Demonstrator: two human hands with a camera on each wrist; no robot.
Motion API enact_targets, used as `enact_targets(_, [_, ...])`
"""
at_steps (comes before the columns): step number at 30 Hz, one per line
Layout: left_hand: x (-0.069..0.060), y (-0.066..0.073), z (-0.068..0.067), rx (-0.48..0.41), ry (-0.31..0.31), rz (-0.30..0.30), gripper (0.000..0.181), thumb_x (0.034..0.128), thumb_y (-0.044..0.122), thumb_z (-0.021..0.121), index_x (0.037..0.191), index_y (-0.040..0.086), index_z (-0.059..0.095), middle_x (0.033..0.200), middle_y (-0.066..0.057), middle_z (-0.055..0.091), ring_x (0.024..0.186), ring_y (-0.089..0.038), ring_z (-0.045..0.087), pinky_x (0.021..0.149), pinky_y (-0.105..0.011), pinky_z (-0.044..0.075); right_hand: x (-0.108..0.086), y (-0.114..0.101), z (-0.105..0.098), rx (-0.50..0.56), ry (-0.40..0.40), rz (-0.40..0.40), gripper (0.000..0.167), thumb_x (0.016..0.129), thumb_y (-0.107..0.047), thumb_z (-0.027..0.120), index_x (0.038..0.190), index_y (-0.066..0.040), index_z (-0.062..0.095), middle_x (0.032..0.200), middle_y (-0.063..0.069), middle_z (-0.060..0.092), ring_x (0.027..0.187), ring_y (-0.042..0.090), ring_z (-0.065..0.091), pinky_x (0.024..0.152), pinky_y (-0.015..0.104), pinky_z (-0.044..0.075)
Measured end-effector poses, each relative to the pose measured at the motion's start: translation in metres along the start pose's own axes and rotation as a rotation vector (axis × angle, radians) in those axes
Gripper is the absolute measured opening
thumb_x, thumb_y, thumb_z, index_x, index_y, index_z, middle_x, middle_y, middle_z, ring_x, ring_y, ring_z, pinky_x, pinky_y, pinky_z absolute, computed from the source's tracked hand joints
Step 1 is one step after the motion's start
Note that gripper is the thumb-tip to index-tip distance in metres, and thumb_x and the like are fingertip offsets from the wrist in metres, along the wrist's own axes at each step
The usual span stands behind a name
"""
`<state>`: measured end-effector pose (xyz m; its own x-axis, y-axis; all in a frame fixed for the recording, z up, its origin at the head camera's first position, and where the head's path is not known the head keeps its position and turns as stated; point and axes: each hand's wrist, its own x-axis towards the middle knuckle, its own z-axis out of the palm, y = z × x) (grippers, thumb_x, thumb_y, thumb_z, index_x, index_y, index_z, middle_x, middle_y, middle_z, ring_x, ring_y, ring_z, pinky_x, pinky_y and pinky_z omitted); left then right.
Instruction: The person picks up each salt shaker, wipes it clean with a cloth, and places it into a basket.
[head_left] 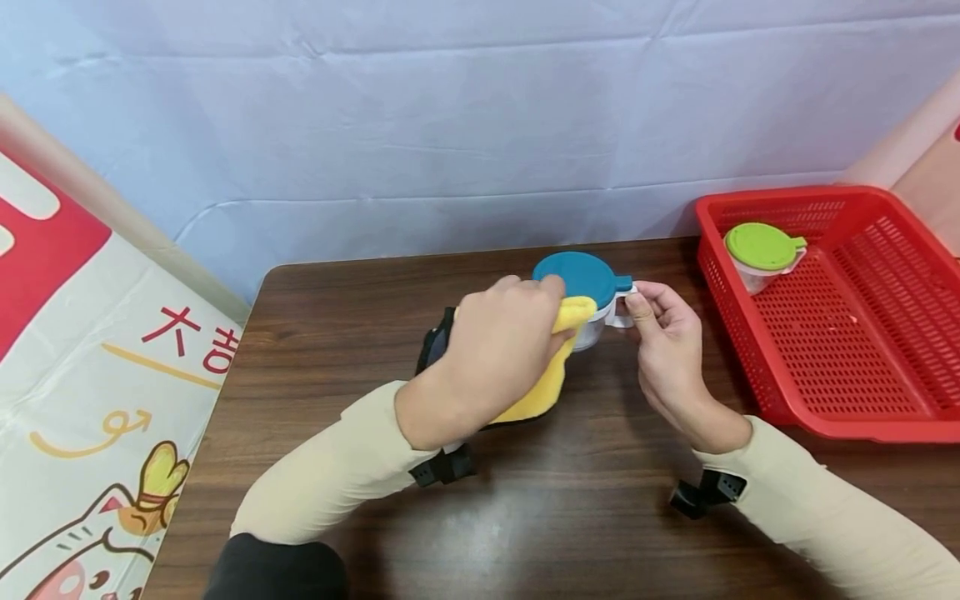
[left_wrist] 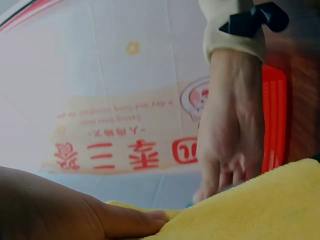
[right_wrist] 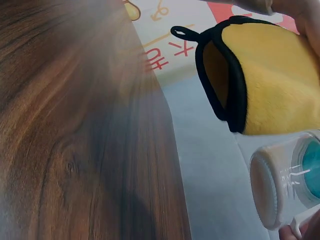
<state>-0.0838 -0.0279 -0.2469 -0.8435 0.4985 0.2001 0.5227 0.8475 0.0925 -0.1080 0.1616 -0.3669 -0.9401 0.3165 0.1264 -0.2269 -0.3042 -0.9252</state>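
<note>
A clear seasoning jar with a blue lid and a white side handle is near the table's back edge. My right hand pinches the handle between thumb and fingers. The left hand grips a yellow cloth with black trim, up against the jar's left side. In the right wrist view the cloth hangs folded, with a black loop at its corner, beside the clear jar body. Yellow cloth hides most of the jar in the left wrist view.
To the right is a red plastic basket with perforated sides. Inside its back left corner stands a similar jar with a green lid. The dark wooden table ends at a pale cloth backdrop.
</note>
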Motion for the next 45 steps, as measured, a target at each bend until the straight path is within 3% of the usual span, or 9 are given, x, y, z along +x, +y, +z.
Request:
enact_targets(2, [0.003,0.008,0.002,0.005,-0.012,0.019,0.032,0.0934,0.04,0.074,0.101,0.011,0.066,0.08,0.0,0.065,0.071,-0.015,0.06,0.056,-0.033,0.055,-0.001,0.001,0.001,0.0,-0.003,0.004,0.015,0.099,0.002,0.06,0.097,-0.007,0.071,0.083,0.001,0.072,0.071,0.008,0.064,0.062,0.018,0.054])
enact_targets(7, [0.01,0.023,0.01,0.034,0.024,0.051,0.034,0.0932,0.043,0.074,0.102,0.011,0.067,0.081,0.002,0.062,0.069,-0.013,0.058,0.055,-0.029,0.054,-0.003,0.001,0.003,0.023,-0.026,-0.004,0.014,0.101,0.002,0.058,0.099,-0.005,0.07,0.086,0.002,0.071,0.074,0.008,0.065,0.066,0.019,0.055])
enact_targets(11, [0.016,0.033,0.016,0.102,0.119,0.057,0.032,0.0923,0.042,0.075,0.101,0.012,0.07,0.08,0.002,0.061,0.067,-0.012,0.057,0.052,-0.026,0.053,-0.004,0.001,0.004,0.052,-0.026,-0.014,0.02,0.1,0.009,0.054,0.099,-0.004,0.069,0.086,0.003,0.071,0.073,0.009,0.064,0.066,0.019,0.055])
enact_targets(15, [0.022,0.039,0.024,0.183,0.23,0.046,0.015,0.0931,0.03,0.071,0.091,0.016,0.068,0.075,0.003,0.058,0.063,-0.011,0.055,0.049,-0.022,0.048,-0.006,0.001,0.007,0.062,-0.017,-0.015,0.025,0.097,0.014,0.051,0.097,-0.004,0.069,0.081,0.002,0.069,0.067,0.009,0.06,0.062,0.018,0.053])
enact_targets(21, [0.029,0.044,0.032,0.275,0.31,0.023,0.012,0.0913,0.019,0.063,0.079,0.019,0.062,0.07,0.004,0.053,0.059,-0.01,0.051,0.046,-0.02,0.041,-0.007,0.0,0.009,0.012,-0.035,-0.046,0.021,0.1,0.009,0.054,0.095,-0.005,0.069,0.075,0.0,0.064,0.063,0.008,0.053,0.058,0.017,0.046])
enact_targets(26, [0.036,0.045,0.037,0.288,0.318,0.008,0.011,0.0915,0.018,0.062,0.08,0.019,0.062,0.068,0.004,0.053,0.059,-0.01,0.051,0.046,-0.019,0.04,-0.007,0.0,0.009,0.0,-0.033,-0.067,0.025,0.1,0.009,0.053,0.095,-0.008,0.07,0.066,-0.001,0.055,0.056,0.009,0.042,0.052,0.017,0.038])
enact_targets(35, [0.034,0.045,0.036,0.294,0.343,0.026,0.011,0.0931,0.018,0.059,0.082,0.019,0.062,0.07,0.004,0.054,0.061,-0.011,0.054,0.045,-0.02,0.04,-0.005,-0.004,0.008,0.019,-0.029,-0.101,0.019,0.1,0.006,0.056,0.091,-0.006,0.069,0.068,0.001,0.059,0.059,0.009,0.048,0.056,0.017,0.045])
enact_targets(40, [0.031,0.043,0.032,0.288,0.343,0.044,0.018,0.0955,0.033,0.067,0.086,0.018,0.064,0.071,0.003,0.055,0.062,-0.011,0.055,0.046,-0.021,0.042,-0.004,-0.006,0.008,0.027,-0.02,-0.102,0.017,0.099,0.006,0.058,0.091,-0.004,0.07,0.072,0.002,0.063,0.062,0.01,0.053,0.059,0.018,0.048])
enact_targets(45, [0.027,0.04,0.028,0.256,0.283,0.048,0.034,0.091,0.049,0.074,0.098,0.017,0.068,0.077,0.003,0.058,0.065,-0.01,0.056,0.052,-0.021,0.049,-0.002,-0.008,0.005,0.054,-0.026,-0.102,0.011,0.098,0.006,0.06,0.1,0.001,0.069,0.08,0.005,0.069,0.069,0.011,0.06,0.066,0.019,0.054])
